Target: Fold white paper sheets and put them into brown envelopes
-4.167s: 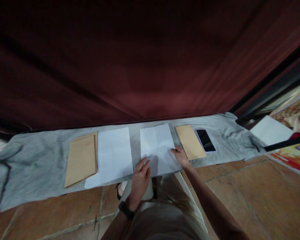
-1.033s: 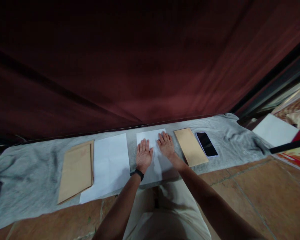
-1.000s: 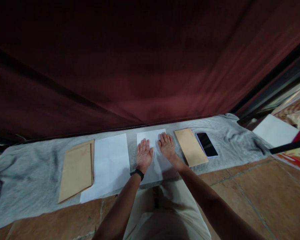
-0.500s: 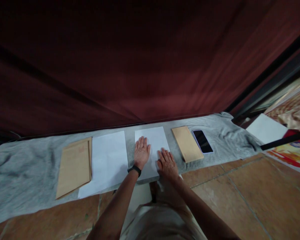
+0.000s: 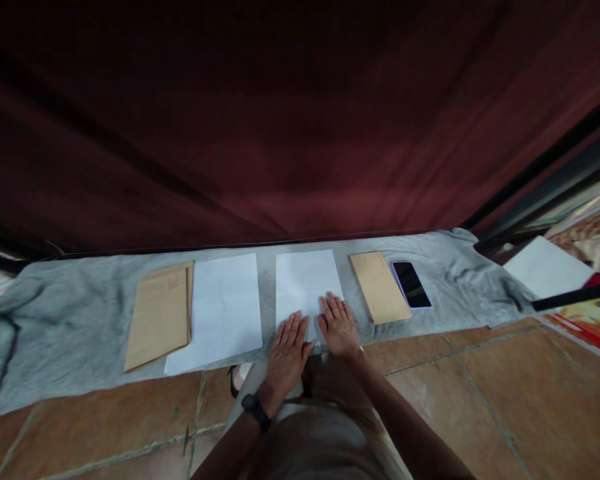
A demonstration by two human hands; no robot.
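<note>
A white sheet of paper [image 5: 307,277] lies on the grey cloth in front of me. My left hand [image 5: 287,350], with a dark band at the wrist, rests flat on its near left corner, fingers stretched out. On the sheet's near right part lies my right hand [image 5: 339,327], palm down with the fingers slightly spread. Neither hand grips anything. To the left is a larger stack or sheet of white paper [image 5: 227,307], partly beside brown envelopes [image 5: 160,317]. A narrower stack of brown envelopes [image 5: 380,287] sits to the right of the sheet.
A phone [image 5: 411,285] lies right of the narrow envelopes. The grey cloth [image 5: 80,320] covers a long narrow surface against a dark red curtain [image 5: 300,167]. Tiled floor [image 5: 455,387] shows below. A white board-like piece [image 5: 547,267] and a colourful printed sheet are at far right.
My left hand has slid down the sheet toward its near edge, fingers still stretched. My right hand stays at about the same place on the right side. The view has shifted slightly.
</note>
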